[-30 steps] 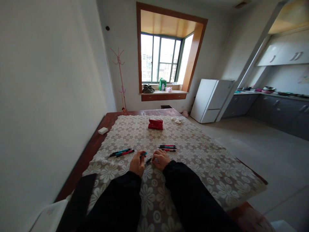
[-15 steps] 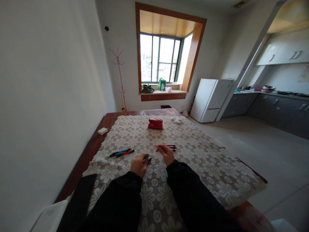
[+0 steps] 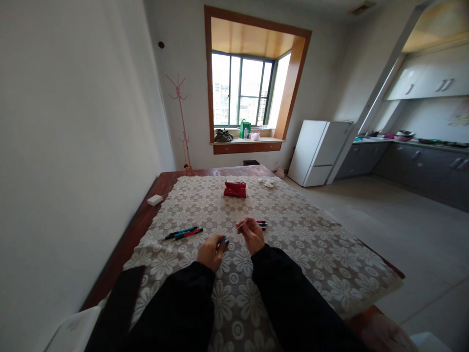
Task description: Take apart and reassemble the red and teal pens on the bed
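Note:
My left hand is closed round a blue pen barrel with a dark part beside it, low over the flowered tablecloth. My right hand pinches a thin, pale reddish stick, perhaps a pen refill, between thumb and fingers. The two hands are a short way apart. Beyond my right hand lie a red and black pen and other pens, partly hidden by it. Left of my left hand, a blue pen and a red pen with black ends lie close together.
A red pouch sits farther up the table, with crumpled white tissue to its right. A white box rests at the left edge by the wall. Nearer me on the left is a flat black object.
My right hand has turned slightly, and more of the thin stick shows at its fingertips. The left hand stays almost still with the blue barrel; the view has shifted a little.

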The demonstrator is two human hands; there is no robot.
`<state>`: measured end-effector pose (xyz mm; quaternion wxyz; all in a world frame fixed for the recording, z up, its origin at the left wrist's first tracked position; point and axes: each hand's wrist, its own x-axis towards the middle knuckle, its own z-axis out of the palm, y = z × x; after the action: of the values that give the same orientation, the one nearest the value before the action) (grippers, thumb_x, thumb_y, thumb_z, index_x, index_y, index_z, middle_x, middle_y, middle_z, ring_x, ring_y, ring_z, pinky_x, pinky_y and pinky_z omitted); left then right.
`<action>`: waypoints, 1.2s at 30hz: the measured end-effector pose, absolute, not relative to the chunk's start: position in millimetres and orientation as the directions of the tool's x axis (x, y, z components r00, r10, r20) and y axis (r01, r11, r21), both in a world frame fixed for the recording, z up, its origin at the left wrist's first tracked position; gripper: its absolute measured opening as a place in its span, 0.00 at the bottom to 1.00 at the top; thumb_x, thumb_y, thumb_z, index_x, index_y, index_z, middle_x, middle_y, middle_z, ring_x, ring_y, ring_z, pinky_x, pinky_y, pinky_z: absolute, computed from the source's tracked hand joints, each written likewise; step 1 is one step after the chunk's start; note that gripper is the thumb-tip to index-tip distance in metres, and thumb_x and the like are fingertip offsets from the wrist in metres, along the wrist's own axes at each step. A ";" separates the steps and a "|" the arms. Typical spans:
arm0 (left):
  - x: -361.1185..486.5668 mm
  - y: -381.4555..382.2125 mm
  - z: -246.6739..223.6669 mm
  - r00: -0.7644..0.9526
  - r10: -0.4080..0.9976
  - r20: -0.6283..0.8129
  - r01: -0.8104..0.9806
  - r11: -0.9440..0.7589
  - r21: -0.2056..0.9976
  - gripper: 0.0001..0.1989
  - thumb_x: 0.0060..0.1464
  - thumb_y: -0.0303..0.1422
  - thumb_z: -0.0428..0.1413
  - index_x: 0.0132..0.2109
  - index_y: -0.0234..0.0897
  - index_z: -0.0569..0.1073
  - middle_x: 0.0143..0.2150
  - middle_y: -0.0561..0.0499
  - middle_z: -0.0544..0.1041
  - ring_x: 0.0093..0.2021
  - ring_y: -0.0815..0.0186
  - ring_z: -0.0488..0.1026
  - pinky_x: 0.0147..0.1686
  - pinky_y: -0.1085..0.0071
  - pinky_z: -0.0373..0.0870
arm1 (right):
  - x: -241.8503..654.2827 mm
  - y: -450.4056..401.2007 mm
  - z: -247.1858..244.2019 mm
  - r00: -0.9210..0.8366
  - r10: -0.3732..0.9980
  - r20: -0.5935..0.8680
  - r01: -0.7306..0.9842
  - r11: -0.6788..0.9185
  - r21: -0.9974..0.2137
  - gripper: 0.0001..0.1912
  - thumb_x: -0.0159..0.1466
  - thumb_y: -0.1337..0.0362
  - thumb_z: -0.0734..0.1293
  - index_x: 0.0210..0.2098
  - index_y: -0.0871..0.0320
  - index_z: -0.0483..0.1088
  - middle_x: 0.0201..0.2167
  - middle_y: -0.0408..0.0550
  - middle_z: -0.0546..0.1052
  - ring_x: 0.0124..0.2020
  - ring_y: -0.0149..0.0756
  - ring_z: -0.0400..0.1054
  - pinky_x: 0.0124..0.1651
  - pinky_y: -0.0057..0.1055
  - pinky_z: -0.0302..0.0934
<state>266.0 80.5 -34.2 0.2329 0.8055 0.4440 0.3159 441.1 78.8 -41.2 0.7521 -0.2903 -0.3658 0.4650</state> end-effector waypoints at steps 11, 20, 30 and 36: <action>266.2 79.9 -32.8 0.383 0.863 0.330 0.564 -0.502 0.656 0.11 0.55 0.32 0.49 0.44 0.39 0.72 0.40 0.48 0.77 0.36 0.66 0.72 0.37 0.71 0.68 | 443.0 78.5 -41.2 0.306 0.896 0.322 -0.426 0.431 -0.795 0.12 0.57 0.59 0.71 0.34 0.55 0.66 0.29 0.44 0.76 0.29 0.34 0.71 0.31 0.30 0.65; 266.4 78.0 -31.3 0.388 0.852 0.352 0.525 -0.518 0.675 0.12 0.57 0.34 0.47 0.45 0.39 0.71 0.41 0.48 0.77 0.37 0.65 0.72 0.39 0.69 0.69 | 436.3 72.7 -43.1 0.077 0.925 0.372 -0.082 0.378 -0.922 0.10 0.57 0.57 0.70 0.33 0.57 0.70 0.33 0.47 0.74 0.34 0.35 0.68 0.34 0.30 0.64; 267.1 73.5 -24.0 0.434 0.821 0.370 0.511 -0.563 0.650 0.12 0.58 0.34 0.47 0.46 0.40 0.71 0.43 0.47 0.76 0.40 0.64 0.72 0.42 0.68 0.68 | 437.5 70.5 -44.5 0.082 0.909 0.409 0.150 0.395 -0.906 0.07 0.57 0.61 0.68 0.29 0.59 0.69 0.25 0.42 0.71 0.27 0.32 0.65 0.30 0.27 0.59; 266.7 77.9 -35.4 0.435 0.819 0.375 0.558 -0.572 0.602 0.12 0.61 0.36 0.43 0.43 0.41 0.69 0.39 0.49 0.76 0.39 0.65 0.73 0.39 0.70 0.67 | 432.5 69.6 -46.1 -0.030 0.946 0.323 0.178 0.323 -0.930 0.08 0.56 0.60 0.68 0.29 0.59 0.67 0.23 0.41 0.70 0.23 0.29 0.63 0.27 0.26 0.56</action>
<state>266.7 77.9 -35.4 0.1987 0.8234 0.4178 0.3286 432.5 69.6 -46.1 0.5279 -0.4542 -0.6186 0.3638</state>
